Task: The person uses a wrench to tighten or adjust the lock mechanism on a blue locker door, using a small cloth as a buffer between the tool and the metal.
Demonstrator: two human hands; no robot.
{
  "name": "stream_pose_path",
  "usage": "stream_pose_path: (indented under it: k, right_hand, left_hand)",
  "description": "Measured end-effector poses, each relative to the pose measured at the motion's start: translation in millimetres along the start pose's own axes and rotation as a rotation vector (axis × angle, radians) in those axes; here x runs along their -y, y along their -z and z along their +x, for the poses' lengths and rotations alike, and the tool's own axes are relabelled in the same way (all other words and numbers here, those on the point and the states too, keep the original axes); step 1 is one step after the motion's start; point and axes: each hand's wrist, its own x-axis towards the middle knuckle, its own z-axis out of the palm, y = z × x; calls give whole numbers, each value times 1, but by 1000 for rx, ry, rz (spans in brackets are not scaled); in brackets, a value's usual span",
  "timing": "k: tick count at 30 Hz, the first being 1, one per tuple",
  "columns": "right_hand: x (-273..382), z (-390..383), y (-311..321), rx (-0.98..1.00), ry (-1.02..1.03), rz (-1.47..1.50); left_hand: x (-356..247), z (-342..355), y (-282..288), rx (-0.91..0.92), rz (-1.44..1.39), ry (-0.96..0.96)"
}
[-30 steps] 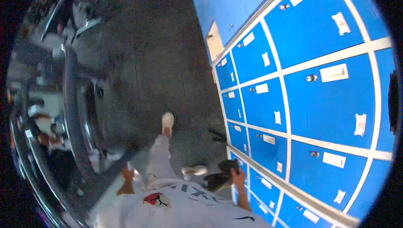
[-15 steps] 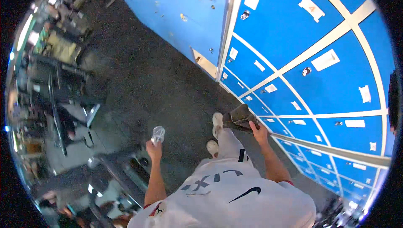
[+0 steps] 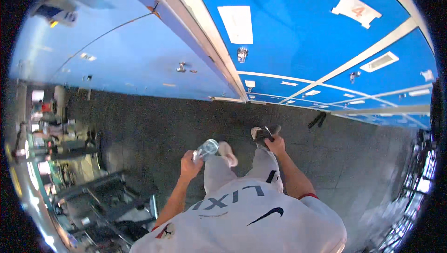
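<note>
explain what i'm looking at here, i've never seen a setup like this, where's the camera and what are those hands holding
There's no robot here: you're looking down over a person's own body. The view comes from the left one of two wide fisheye cameras worn on the head, which is why straight edges bend near the rim.

The person's left hand grips a clear, bottle-like container. The right hand holds a dark item; what kind is hard to tell.

Below are a white shirt and light shoes on a dark floor. A narrow black object lies on that floor near the blue lockers. Dark-framed equipment stands at lower left.
</note>
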Motion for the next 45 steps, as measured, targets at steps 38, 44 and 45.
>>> stream_pose_path:
  k: [38, 44, 45]
  right_hand:
    - [-171, 233, -316, -295, 426, 243]
    - [-234, 114, -300, -445, 243, 205]
    - [-240, 102, -296, -548, 248, 174]
  left_hand:
    - [367, 359, -458, 950, 694, -873]
    - [330, 354, -449, 1152, 846, -468]
    - [339, 364, -450, 1199, 792, -416]
